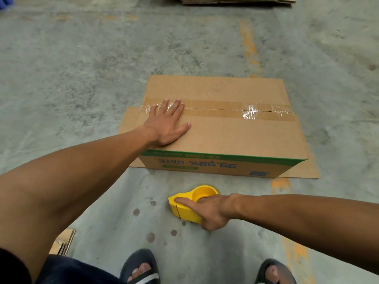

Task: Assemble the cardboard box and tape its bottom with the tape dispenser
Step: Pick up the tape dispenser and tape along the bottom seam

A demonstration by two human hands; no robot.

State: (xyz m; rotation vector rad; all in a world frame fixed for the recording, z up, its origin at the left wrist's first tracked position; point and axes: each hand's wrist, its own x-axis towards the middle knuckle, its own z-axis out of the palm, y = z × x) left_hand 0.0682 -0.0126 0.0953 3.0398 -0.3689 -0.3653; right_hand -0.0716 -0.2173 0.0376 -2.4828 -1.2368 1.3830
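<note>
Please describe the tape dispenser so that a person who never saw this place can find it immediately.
Find the cardboard box on the concrete floor. Just in front of its printed side, nearer the person's feet, the right hand grips the tape dispenser. It is the only bright yellow thing here.

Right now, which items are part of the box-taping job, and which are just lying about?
In the job:
cardboard box, seam taped
tape dispenser, yellow
left hand, flat on box
right hand, gripping dispenser

Lying about:
flattened cardboard stack, far
cardboard pieces, near left
</note>
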